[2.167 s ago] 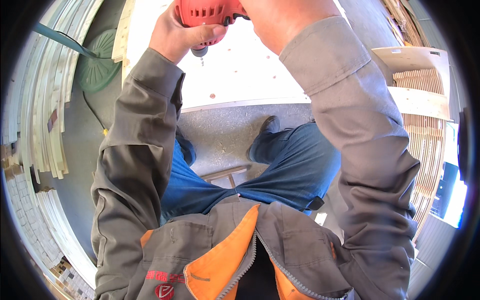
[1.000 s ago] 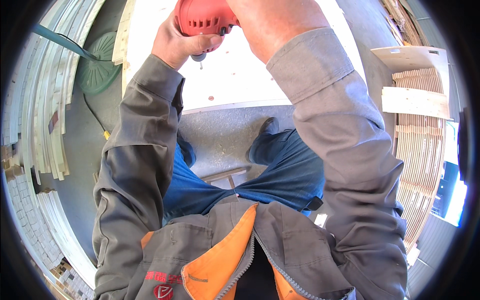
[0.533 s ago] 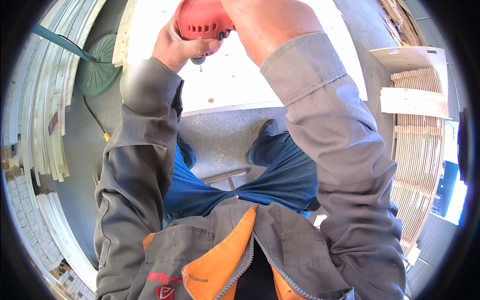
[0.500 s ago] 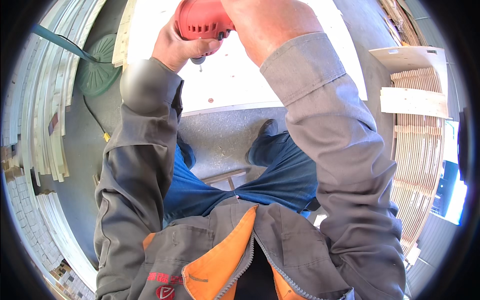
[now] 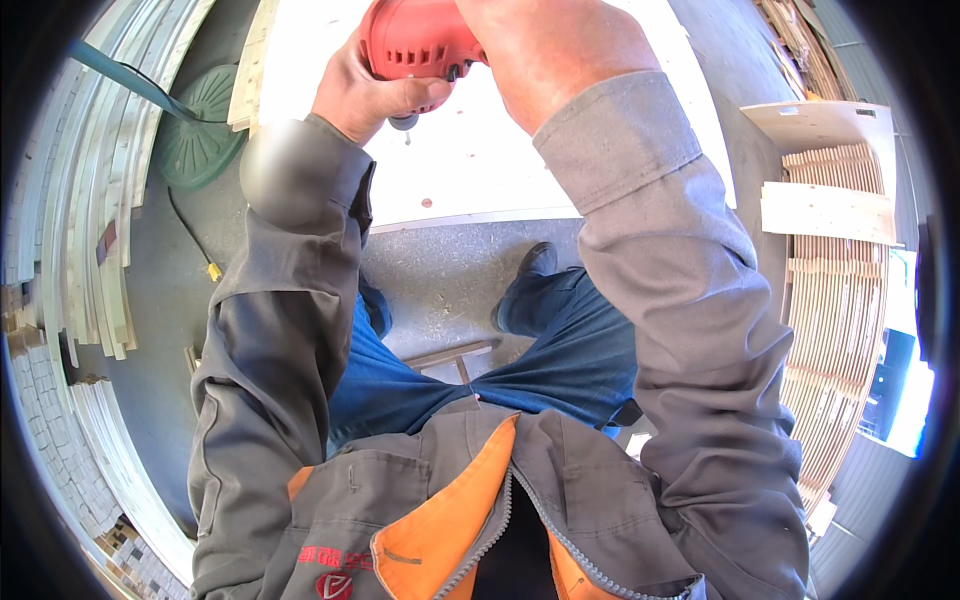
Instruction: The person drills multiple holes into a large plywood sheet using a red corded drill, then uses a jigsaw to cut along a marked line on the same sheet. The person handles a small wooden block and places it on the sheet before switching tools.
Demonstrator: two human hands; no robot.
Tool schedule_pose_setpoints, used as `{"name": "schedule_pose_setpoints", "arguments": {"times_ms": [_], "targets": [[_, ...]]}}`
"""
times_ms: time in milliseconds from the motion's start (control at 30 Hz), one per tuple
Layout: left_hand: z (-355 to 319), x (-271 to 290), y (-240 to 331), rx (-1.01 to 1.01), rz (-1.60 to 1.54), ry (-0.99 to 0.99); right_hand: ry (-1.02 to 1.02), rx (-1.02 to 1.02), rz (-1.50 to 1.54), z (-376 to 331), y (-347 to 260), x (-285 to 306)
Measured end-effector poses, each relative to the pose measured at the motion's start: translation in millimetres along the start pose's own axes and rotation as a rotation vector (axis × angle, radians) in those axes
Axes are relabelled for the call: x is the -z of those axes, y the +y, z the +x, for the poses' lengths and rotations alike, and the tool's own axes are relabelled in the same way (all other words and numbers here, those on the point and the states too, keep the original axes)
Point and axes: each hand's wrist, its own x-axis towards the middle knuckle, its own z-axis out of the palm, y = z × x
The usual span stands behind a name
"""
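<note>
At the top of the head view, a red power tool (image 5: 422, 45) with a row of dark vent slots is held over a bright white panel (image 5: 450, 185). My left hand (image 5: 365, 90) wraps around its left side, the thumb lying along its underside. From the right, my right hand (image 5: 560, 50) closes on the tool; its fingers are hidden behind the wrist and cut by the frame edge. Below the left thumb a small dark part of the tool shows. The exact kind of tool cannot be made out.
Long pale timber boards (image 5: 95, 220) are stacked at the left, beside a green round base (image 5: 205, 130) with a pole. A cable with a yellow end (image 5: 214, 271) lies on the floor. Stacked thin wooden slats (image 5: 830, 330) stand at the right.
Both hands and the red power tool have shifted slightly to the right in the view. The grip on the tool looks the same.
</note>
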Motion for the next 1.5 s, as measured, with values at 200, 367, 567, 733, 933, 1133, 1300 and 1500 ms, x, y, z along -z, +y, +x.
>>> {"name": "schedule_pose_setpoints", "arguments": {"times_ms": [200,367,567,733,933,1133,1300,1500], "targets": [[-1.1,12.4,-22.0,0.054,0.003,0.036,0.030,0.006,0.033,4.0,-2.4,-40.9],[-9.6,-7.7,-52.1,0.085,0.297,0.121,-0.034,-0.057,0.111,-15.0,4.7,-69.5],[10.6,-5.0,-16.9,0.093,0.079,0.073,-0.108,-0.055,0.102,5.6,18.5,-43.2],[14.2,-17.4,3.2,0.046,0.004,0.041,-0.016,0.002,0.148,-7.0,23.2,-10.4],[9.0,-15.3,16.9,-0.017,0.007,0.003,-0.015,-0.014,0.152,-10.3,15.9,8.4],[10.0,-19.7,39.3,-0.091,-0.015,-0.007,0.147,0.015,0.085,-21.6,17.2,32.6],[6.6,-23.1,56.8,-0.030,0.022,-0.057,0.129,0.075,0.131,-27.1,32.6,45.5],[-9.9,-38.5,39.7,-0.029,-0.043,-0.066,-0.026,-0.027,0.084,-40.9,15.2,49.4]]}}
